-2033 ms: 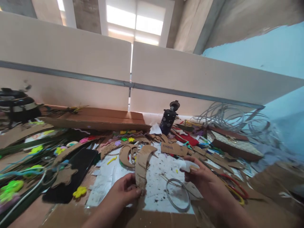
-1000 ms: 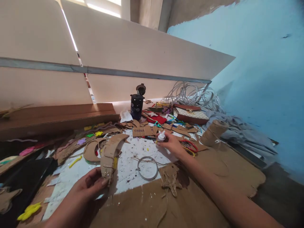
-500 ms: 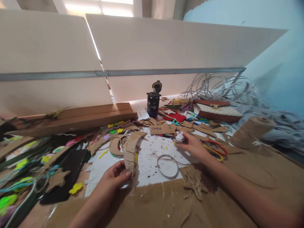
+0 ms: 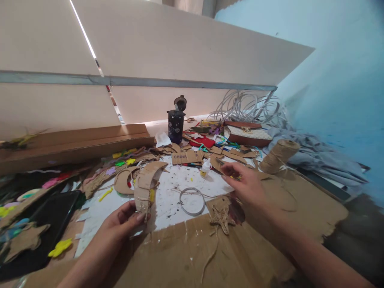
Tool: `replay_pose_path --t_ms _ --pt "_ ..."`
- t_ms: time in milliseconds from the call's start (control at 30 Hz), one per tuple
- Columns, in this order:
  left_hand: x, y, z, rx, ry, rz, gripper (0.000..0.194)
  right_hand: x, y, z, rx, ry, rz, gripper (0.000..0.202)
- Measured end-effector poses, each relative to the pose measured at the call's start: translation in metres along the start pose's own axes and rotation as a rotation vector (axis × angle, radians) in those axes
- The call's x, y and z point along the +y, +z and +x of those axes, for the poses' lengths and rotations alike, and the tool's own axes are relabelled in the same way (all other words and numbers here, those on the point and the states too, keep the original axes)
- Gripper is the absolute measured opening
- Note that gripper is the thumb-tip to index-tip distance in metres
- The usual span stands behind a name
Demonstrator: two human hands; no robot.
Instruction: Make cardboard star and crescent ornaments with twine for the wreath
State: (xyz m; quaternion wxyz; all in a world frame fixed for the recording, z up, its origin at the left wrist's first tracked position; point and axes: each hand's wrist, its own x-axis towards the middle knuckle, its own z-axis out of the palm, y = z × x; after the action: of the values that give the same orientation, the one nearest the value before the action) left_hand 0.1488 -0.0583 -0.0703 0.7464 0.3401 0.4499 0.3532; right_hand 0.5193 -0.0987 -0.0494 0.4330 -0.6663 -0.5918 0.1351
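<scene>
Curved cardboard piece (image 4: 146,185), crescent-shaped, held upright over the white paper sheet (image 4: 168,200). The left hand (image 4: 121,222) grips its lower end, thumb and fingers pinched closed on the strip; the pointed upper end leans away from the person, above a second cardboard arc (image 4: 123,182) lying flat beside it.

The right hand (image 4: 247,185) hovers over the table right of the sheet, fingers loosely extended toward scraps. Whether it grasps anything cannot be told; a small yellow bit shows at the fingertips. A small white glue bottle (image 4: 205,168) stands upright just left of this hand, apart from it. A wire ring (image 4: 192,201) lies flat on the sheet between the two hands, with a twine-wrapped cardboard star (image 4: 221,216) near it on the large brown cardboard sheet (image 4: 240,256) that covers the near table.

Farther back: a scrap printed "CHINA" (image 4: 186,157), a dark bottle (image 4: 175,125) standing with its flip lid open, a spool of jute twine (image 4: 279,156) lying on its side at right, a flat patterned box (image 4: 247,134) and a tangle of grey cable (image 4: 243,108) behind it. At left, a black tray (image 4: 45,224) with coloured foam shapes (image 4: 60,247) around it, and a long folded cardboard box (image 4: 75,144) along the wall panels. Contents of the bottle and box are not visible.
</scene>
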Motion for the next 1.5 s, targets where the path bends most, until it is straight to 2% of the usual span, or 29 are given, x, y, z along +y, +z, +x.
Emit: replay_pose_path --t_ms 67,133,200,300,367,467,567,633,700,833,1000,1067,1267,1500 --pt "0.0 -0.001 0.001 -0.016 -0.009 -0.012 0.051 -0.014 -0.009 -0.018 -0.192 -0.099 -0.018 0.012" --pt "-0.001 -0.002 0.002 -0.025 0.001 -0.011 0.049 -0.026 -0.014 -0.035 -0.435 -0.203 -0.03 0.011" --pt "-0.002 -0.003 0.002 -0.022 0.009 0.007 0.045 -0.037 -0.015 -0.048 -0.618 -0.274 -0.078 0.011" --pt "-0.002 -0.004 0.0 -0.017 0.035 0.021 0.041 -0.046 -0.012 -0.061 -0.73 -0.309 -0.138 0.03" --pt "-0.002 -0.004 -0.001 -0.047 0.045 0.022 0.04 -0.049 -0.006 -0.065 -0.771 -0.326 -0.137 0.034" --pt "-0.001 -0.004 -0.002 -0.095 0.065 0.02 0.043 -0.05 0.008 -0.071 -0.803 -0.388 -0.158 0.014" --pt "-0.002 0.0 -0.004 -0.064 0.088 -0.002 0.044 -0.051 0.021 -0.075 -0.78 -0.484 -0.22 0.018" --pt "-0.002 0.002 -0.006 -0.037 0.098 -0.025 0.042 -0.053 0.024 -0.076 -0.758 -0.481 -0.219 0.017" --pt "-0.002 0.002 -0.006 -0.06 0.104 -0.03 0.041 -0.058 0.022 -0.074 -0.758 -0.384 -0.14 0.015" --pt "-0.002 -0.003 -0.003 -0.132 0.105 0.02 0.044 -0.073 0.016 -0.065 -0.771 -0.099 0.14 0.015" --pt "-0.003 -0.004 -0.001 -0.118 0.115 0.033 0.043 -0.091 0.034 -0.046 -0.787 0.243 0.663 0.031" --pt "-0.004 -0.003 0.0 -0.118 0.114 0.023 0.044 -0.097 0.043 -0.038 -0.796 0.287 0.767 0.033" --pt "-0.006 -0.002 0.001 -0.157 0.131 0.006 0.047 -0.111 0.068 -0.021 -0.817 0.315 0.816 0.034" --pt "-0.009 -0.006 0.007 -0.178 0.14 -0.027 0.048 -0.107 0.09 -0.015 -0.794 0.313 0.801 0.031"
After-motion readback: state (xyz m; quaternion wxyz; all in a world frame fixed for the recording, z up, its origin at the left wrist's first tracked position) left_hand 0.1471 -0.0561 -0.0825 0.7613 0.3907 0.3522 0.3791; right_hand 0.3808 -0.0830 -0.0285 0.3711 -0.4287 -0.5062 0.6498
